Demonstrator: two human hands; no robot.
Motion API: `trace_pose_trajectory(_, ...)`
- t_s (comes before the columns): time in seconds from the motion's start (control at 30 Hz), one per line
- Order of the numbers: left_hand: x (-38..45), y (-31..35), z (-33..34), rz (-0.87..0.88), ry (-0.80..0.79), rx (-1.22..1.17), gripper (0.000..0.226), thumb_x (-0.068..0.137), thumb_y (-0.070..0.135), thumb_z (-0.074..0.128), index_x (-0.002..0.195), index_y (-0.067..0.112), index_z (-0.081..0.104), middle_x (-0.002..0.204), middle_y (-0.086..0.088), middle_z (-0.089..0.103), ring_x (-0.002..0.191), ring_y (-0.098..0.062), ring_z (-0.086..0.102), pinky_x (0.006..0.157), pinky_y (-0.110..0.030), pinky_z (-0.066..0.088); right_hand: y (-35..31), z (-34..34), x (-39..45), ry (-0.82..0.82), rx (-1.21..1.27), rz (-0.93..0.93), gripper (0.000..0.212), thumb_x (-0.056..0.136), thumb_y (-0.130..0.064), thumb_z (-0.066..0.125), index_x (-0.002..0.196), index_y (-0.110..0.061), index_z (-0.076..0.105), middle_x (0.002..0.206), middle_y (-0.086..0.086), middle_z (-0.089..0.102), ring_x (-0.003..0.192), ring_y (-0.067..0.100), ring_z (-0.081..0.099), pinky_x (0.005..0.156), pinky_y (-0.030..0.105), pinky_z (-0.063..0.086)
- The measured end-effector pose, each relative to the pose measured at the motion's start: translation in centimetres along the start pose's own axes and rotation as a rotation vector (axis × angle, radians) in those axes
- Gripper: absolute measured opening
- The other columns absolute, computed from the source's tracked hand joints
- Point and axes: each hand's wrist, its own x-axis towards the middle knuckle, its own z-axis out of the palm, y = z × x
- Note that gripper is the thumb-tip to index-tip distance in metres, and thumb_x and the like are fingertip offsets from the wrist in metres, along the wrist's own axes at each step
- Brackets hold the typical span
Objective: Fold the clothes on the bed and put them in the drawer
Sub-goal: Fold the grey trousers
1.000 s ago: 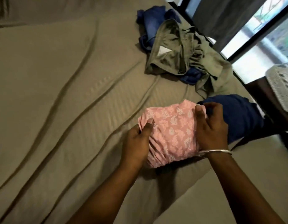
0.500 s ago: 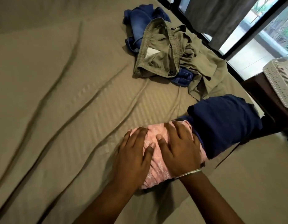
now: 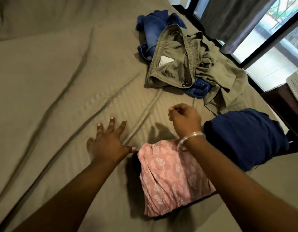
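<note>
A folded pink floral garment (image 3: pixel 171 180) lies on the bed near its front edge. Right of it sits a folded navy garment (image 3: pixel 245 139). My left hand (image 3: pixel 108 143) hovers over the sheet just left of the pink bundle, fingers spread, holding nothing. My right hand (image 3: pixel 185 119), a silver bangle on its wrist, is lifted beyond the pink bundle with fingers loosely curled and nothing in them. Farther back lies an unfolded heap: olive trousers (image 3: pixel 181 64) on top of blue jeans (image 3: pixel 153 30).
The olive striped bedsheet (image 3: pixel 53 97) is wrinkled across the left half. A dark wooden side table (image 3: pixel 283 104) with a white woven basket (image 3: pixel 297 86) stands at the right. A grey curtain (image 3: pixel 237 19) and glass doors (image 3: pixel 278 47) fill the top right.
Both hands have lifted off the pink bundle and moved forward past it. The left hand has spread out to the left. The pink garment now lies free on the bed.
</note>
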Motion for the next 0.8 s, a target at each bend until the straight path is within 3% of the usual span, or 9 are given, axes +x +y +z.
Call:
trace_pose_trajectory(0.07, 0.9, 0.4, 0.5, -0.020, -0.022, 0.032, 0.108, 0.067, 0.080, 0.062, 0.149, 0.055, -0.002, 0.164, 0.015, -0.010, 0.152, -0.030, -0.001, 0.110, -0.066, 0.023, 0.4, 2.2, 4.3, -0.009, 0.043, 0.081, 0.013, 0.081, -0.023, 0.066, 0.091, -0.029, 0.070, 0.086, 0.001, 0.072, 0.082, 0.023, 0.070, 0.087, 0.040, 0.057)
trace_pose_trajectory(0.17, 1.4, 0.6, 0.8, -0.035, -0.062, 0.039, 0.108, 0.069, 0.077, 0.064, 0.149, 0.055, -0.006, 0.163, 0.014, -0.014, 0.151, -0.031, -0.005, 0.110, -0.070, 0.014, 0.2, 3.9, 8.7, 0.002, -0.173, 0.024, 0.049, 0.090, -0.022, 0.062, 0.138, -0.031, 0.051, 0.117, 0.008, 0.065, 0.105, 0.027, 0.063, 0.087, 0.022, 0.043)
trace_pose_trajectory(0.27, 1.7, 0.5, 0.8, -0.028, -0.098, 0.044, 0.108, 0.071, 0.076, 0.063, 0.149, 0.055, -0.009, 0.163, 0.014, -0.017, 0.151, -0.032, -0.007, 0.110, -0.071, 0.013, -0.4, 4.5, 12.2, -0.049, -0.264, -0.004, 0.078, 0.090, -0.019, 0.062, 0.153, -0.041, 0.022, 0.136, 0.014, 0.055, 0.121, 0.035, 0.055, 0.098, 0.034, 0.044)
trace_pose_trajectory(0.33, 1.9, 0.4, 1.1, -0.023, -0.097, 0.058, 0.108, 0.073, 0.075, 0.062, 0.149, 0.054, -0.011, 0.162, 0.013, -0.018, 0.151, -0.032, -0.008, 0.109, -0.071, 0.013, -0.5, 5.0, 14.1, -0.076, -0.324, -0.057, 0.075, 0.087, -0.020, 0.060, 0.152, -0.038, 0.027, 0.141, 0.014, 0.051, 0.127, 0.037, 0.051, 0.105, 0.037, 0.042)
trace_pose_trajectory(0.4, 1.9, 0.6, 1.4, -0.034, -0.091, 0.060, 0.108, 0.073, 0.074, 0.063, 0.149, 0.053, -0.010, 0.162, 0.013, -0.018, 0.151, -0.031, -0.008, 0.109, -0.072, 0.012, -0.8, 5.2, 15.8, -0.076, -0.423, -0.097, 0.061, 0.087, -0.023, 0.062, 0.145, -0.028, 0.043, 0.138, 0.016, 0.055, 0.125, 0.039, 0.052, 0.101, 0.037, 0.044)
trace_pose_trajectory(0.47, 1.9, 0.7, 1.6, -0.042, -0.085, 0.052, 0.108, 0.074, 0.072, 0.065, 0.149, 0.054, -0.010, 0.162, 0.014, -0.019, 0.151, -0.030, -0.010, 0.109, -0.072, 0.010, -1.3, 5.1, 16.6, 0.033, -0.536, -0.071, 0.042, 0.091, -0.029, 0.062, 0.130, -0.015, 0.058, 0.126, 0.019, 0.062, 0.115, 0.040, 0.058, 0.086, 0.036, 0.046)
trace_pose_trajectory(0.6, 2.1, 0.4, 1.8, -0.032, -0.110, 0.066, 0.106, 0.077, 0.070, 0.063, 0.149, 0.053, -0.012, 0.161, 0.013, -0.022, 0.150, -0.031, -0.013, 0.109, -0.071, 0.010, -3.5, 6.0, 13.1, 0.083, -0.407, -0.200, 0.036, 0.092, -0.046, 0.059, 0.101, -0.013, 0.070, 0.098, 0.015, 0.070, 0.095, 0.034, 0.064, 0.074, 0.032, 0.042)
trace_pose_trajectory(0.7, 1.9, 0.2, 1.5, -0.008, -0.109, 0.045, 0.105, 0.078, 0.070, 0.063, 0.149, 0.052, -0.012, 0.162, 0.012, -0.022, 0.150, -0.032, -0.012, 0.109, -0.071, 0.010, -5.7, 7.0, 7.0, -0.053, -0.298, -0.426, 0.039, 0.085, -0.037, 0.063, 0.054, -0.018, 0.049, 0.061, 0.007, 0.057, 0.072, 0.033, 0.057, 0.068, 0.034, 0.045)
trace_pose_trajectory(0.8, 2.6, -0.6, 1.4, 0.016, -0.145, -0.010, 0.094, 0.078, 0.073, 0.054, 0.149, 0.053, -0.005, 0.162, 0.012, -0.014, 0.151, -0.031, -0.008, 0.110, -0.070, 0.010, -7.9, 6.3, 0.9, -0.195, -0.341, -0.552, 0.040, 0.080, -0.025, 0.070, 0.050, -0.018, 0.044, 0.058, 0.007, 0.055, 0.069, 0.030, 0.060, 0.060, 0.031, 0.040)
